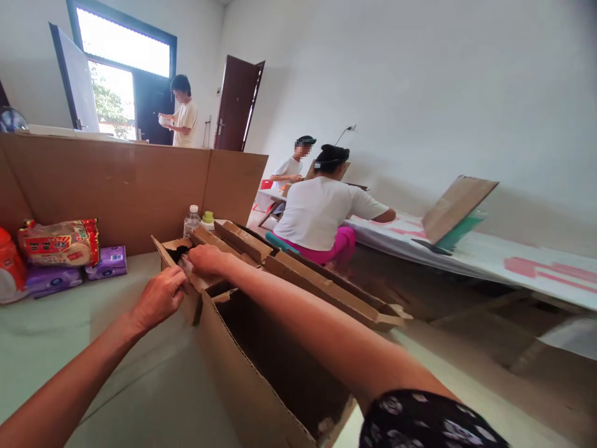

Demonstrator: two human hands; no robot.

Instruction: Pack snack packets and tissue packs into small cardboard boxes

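A long open cardboard box (pixel 261 367) lies on the pale table (pixel 69 323) in front of me, its flaps folded outward. My left hand (pixel 158 298) grips the box's far corner from outside, fingers curled over the cardboard edge. My right hand (pixel 208 258) reaches over the box and closes on the same far end, pinching a small pale scrap near a dark item inside. What the dark item is I cannot make out.
A tall cardboard sheet (pixel 125 186) stands behind the table. Packaged goods (pixel 60 242) and purple packs (pixel 107 261) lie at left; two bottles (pixel 192 219) stand behind the box. Two people sit at a low table (pixel 513 261) to the right; another person (pixel 184 118) stands by the doorway.
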